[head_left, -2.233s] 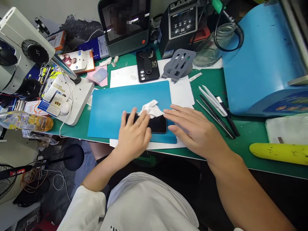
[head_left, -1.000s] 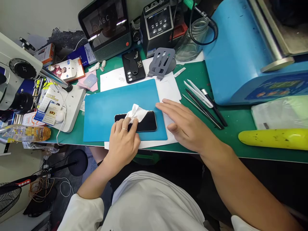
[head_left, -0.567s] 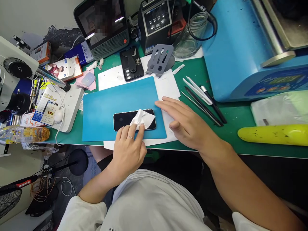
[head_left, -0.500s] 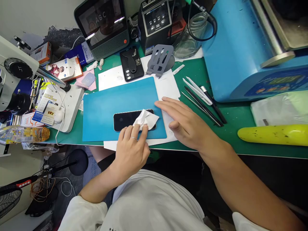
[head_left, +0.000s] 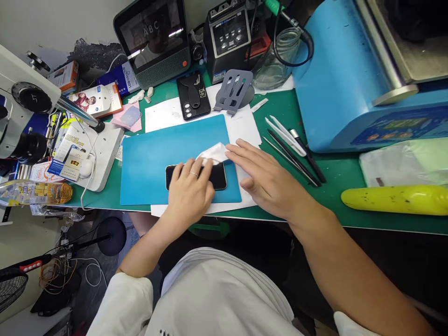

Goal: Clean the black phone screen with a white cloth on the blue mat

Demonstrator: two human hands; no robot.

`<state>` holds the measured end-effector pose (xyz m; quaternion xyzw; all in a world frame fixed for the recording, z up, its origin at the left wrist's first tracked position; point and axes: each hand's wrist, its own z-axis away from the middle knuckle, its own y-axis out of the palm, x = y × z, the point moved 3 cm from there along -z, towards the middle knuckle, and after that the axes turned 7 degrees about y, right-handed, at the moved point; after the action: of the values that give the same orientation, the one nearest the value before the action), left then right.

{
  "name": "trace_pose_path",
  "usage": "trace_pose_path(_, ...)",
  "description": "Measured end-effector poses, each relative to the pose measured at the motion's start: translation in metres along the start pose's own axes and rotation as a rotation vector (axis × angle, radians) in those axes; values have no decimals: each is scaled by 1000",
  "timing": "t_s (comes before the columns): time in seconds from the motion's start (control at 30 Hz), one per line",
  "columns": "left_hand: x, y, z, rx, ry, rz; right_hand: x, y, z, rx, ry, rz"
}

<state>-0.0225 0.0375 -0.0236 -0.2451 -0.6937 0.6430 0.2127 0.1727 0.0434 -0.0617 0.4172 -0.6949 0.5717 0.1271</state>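
A black phone (head_left: 219, 176) lies screen up on a blue mat (head_left: 150, 156) near the bench's front edge. My left hand (head_left: 191, 191) lies flat across the phone, its fingers stretched out and pressing a crumpled white wipe (head_left: 213, 152) at the phone's far edge. My right hand (head_left: 266, 179) rests open and flat just right of the phone, fingertips at the mat's right edge beside the wipe.
Tweezers and thin tools (head_left: 294, 150) lie right of the mat. A grey stand (head_left: 233, 91), a black phone case (head_left: 193, 95), a small screen (head_left: 154, 37) and a station (head_left: 231, 37) stand behind. A microscope (head_left: 31, 102) is left, a blue machine (head_left: 364, 79) right, a yellow roll (head_left: 395, 199) at front right.
My left hand has slid the wipe from the near right part of the screen up to the phone's far edge. My right hand has stayed flat beside the phone.
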Motion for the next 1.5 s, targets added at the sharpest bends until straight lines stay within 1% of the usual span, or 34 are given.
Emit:
trace_pose_path(0.13,22,-4,15,39,-89,-8,0,1,0,15,11,8)
trace_pose_path(0.3,41,-14,53,53,-176,-11,1,0,1,31,11,10)
trace_pose_path(0.37,48,-20,67,9,-209,10,2,0,1,54,7,11)
trace_pose_path(0.47,55,-27,78,-140,-215,54,2,0,0,69,0,13)
trace_pose_path(0.53,56,-27,75,-206,-164,86,2,0,1,65,-5,13)
trace_pose_path(0.57,55,-25,71,-201,-122,97,2,0,1,61,-5,14)
trace_pose_path(0.6,54,-21,66,-168,-83,104,1,0,2,58,-4,15)
trace_pose_path(0.67,52,-10,55,-54,-36,107,0,1,2,57,2,23)
trace_pose_path(0.73,50,0,49,49,-40,107,0,2,3,63,14,37)
trace_pose_path(0.8,46,6,49,91,-54,102,0,4,3,85,21,62)
trace_pose_path(0.87,40,7,56,87,-49,96,1,7,3,113,23,101)
trace_pose_path(1.03,21,2,85,71,-43,99,3,13,1,152,22,222)
trace_pose_path(1.1,16,1,90,75,-46,98,3,14,1,158,26,249)
trace_pose_path(1.2,17,3,81,74,-38,98,3,15,2,174,29,261)
trace_pose_path(1.37,26,10,50,53,-29,104,2,16,2,178,30,279)
trace_pose_path(1.43,23,12,48,36,-46,103,3,16,3,177,21,288)
trace_pose_path(1.5,15,12,55,35,-58,109,3,16,3,176,14,294)
